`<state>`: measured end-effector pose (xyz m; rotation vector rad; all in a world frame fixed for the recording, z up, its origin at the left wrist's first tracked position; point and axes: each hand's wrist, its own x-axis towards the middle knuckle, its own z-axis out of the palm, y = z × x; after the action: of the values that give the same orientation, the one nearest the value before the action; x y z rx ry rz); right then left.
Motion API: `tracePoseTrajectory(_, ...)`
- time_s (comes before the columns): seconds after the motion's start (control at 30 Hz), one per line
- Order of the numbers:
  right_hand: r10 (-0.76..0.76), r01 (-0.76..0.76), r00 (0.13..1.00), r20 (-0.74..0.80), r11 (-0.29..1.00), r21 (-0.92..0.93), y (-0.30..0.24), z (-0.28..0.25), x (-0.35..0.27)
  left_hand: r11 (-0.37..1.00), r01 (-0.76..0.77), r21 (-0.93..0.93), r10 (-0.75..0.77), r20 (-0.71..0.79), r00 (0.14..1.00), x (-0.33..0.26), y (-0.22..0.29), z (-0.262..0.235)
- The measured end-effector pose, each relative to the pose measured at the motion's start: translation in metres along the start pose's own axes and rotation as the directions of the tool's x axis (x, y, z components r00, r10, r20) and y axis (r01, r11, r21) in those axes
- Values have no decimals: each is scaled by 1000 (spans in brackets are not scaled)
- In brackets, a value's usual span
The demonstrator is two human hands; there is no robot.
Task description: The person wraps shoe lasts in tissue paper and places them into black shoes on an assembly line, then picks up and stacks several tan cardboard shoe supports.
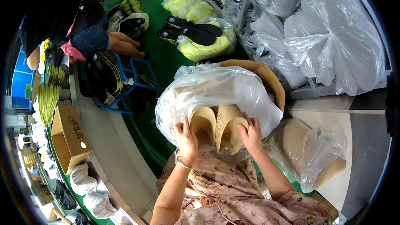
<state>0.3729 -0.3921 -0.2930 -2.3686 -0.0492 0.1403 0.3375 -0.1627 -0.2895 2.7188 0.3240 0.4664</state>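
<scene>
Gripping the stack of tan insoles (218,127) in the plastic-lined box (273,85), my left hand (184,138) and right hand (251,135) clamp its curved sides; light, bendy, likely to fan.

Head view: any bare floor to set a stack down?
Free: pale floor right of the cardboard box, above the bagged tan stack; green floor left of the box. Crowded: the shelving and the bag where both hands, left hand and right hand, work.
</scene>
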Motion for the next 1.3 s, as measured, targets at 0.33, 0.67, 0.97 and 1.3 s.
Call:
tracePoseTrajectory(0.33,50,-38,998,-29,944,328,2,-26,-31,985,-27,-171,21,-35,999,-12,23,-23)
tracePoseTrajectory(0.67,196,-230,973,122,863,450,-50,-103,-37,997,-68,-40,64,-93,994,-17,51,-96)
tracePoseTrajectory(0.97,-56,85,992,-117,961,262,-28,-10,-48,984,-101,-144,110,56,992,-21,28,-56)
tracePoseTrajectory(1.3,-230,246,965,-122,960,132,-75,-34,-61,386,506,-771,174,599,781,-41,41,-98)
